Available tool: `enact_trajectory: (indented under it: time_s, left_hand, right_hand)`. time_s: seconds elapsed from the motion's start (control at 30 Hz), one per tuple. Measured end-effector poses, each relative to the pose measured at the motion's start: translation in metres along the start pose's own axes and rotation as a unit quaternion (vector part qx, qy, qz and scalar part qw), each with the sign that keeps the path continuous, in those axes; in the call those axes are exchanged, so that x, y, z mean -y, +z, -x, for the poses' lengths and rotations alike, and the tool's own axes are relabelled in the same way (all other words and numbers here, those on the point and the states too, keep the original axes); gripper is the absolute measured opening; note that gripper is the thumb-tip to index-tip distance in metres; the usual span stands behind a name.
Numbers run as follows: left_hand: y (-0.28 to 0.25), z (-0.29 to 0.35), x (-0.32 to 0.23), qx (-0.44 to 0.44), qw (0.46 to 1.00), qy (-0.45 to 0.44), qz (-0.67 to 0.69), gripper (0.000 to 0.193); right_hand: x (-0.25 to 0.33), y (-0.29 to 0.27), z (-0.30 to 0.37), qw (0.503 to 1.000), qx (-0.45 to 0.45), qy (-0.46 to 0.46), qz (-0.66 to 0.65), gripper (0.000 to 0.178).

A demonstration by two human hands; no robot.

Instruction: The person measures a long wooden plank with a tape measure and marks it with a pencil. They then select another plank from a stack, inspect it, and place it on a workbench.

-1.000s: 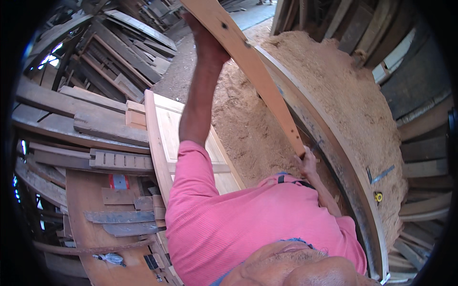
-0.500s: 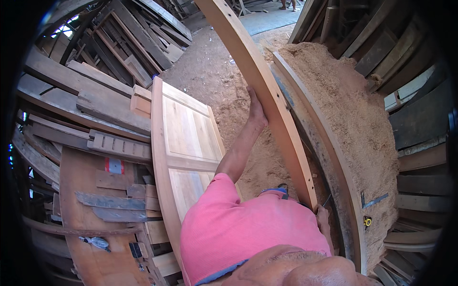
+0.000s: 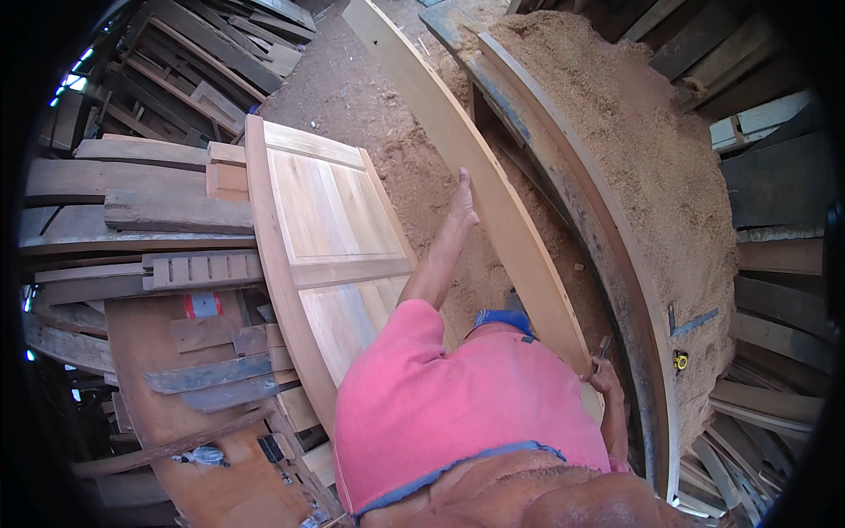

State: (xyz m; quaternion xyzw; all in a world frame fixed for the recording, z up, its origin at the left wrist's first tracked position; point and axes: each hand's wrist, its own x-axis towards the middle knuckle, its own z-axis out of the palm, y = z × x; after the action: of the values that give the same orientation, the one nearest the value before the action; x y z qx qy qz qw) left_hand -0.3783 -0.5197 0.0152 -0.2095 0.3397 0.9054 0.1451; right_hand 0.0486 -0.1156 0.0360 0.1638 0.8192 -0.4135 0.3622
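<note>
Head view: our left hand [image 3: 461,201] lies flat on the long plank [image 3: 493,202], right hand [image 3: 606,378] wraps its lower-right end; looks stiff and heavy, so best gripped at both ends.

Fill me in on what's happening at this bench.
A person in a pink shirt handles a long pale wooden plank. The left hand rests flat against its edge farther up; the right hand grips its near end. The plank lies between a panelled wooden door and a sawdust-covered bench.
</note>
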Motion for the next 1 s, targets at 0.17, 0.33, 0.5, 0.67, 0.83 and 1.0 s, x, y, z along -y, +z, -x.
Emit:
enact_trajectory:
  time_s: [0.17, 0.33, 0.5, 0.67, 0.83, 1.0]
  left_hand:
    - [-0.054, -0.028, 0.013, -0.085, 0.995, -0.038, -0.022, 0.055]
    - [-0.07, -0.027, 0.011, -0.172, 0.982, -0.003, -0.073, 0.042]
    - [-0.072, 0.003, 0.002, -0.188, 0.975, 0.013, -0.12, 0.052]
    - [-0.069, 0.094, 0.071, -0.126, 0.987, -0.097, -0.012, 0.076]
    - [-0.043, 0.181, 0.175, -0.054, 0.968, -0.224, 0.097, 0.08]
    - [-0.032, 0.165, 0.225, -0.051, 0.957, -0.285, 0.032, 0.08]
  right_hand:
    - [-0.012, 0.009, -0.011, 0.997, 0.015, 0.044, -0.065, 0.046]
    - [-0.002, 0.008, -0.018, 0.977, 0.02, 0.05, -0.204, 0.048]
    - [0.024, -0.002, -0.052, 0.96, 0.108, 0.08, -0.247, 0.045]
    - [0.078, 0.005, -0.114, 0.943, 0.138, 0.068, -0.297, 0.045]
    - [0.146, 0.017, -0.184, 0.947, 0.109, 0.059, -0.297, 0.045]
    - [0.203, 0.019, -0.236, 0.996, -0.042, 0.077, 0.032, 0.065]
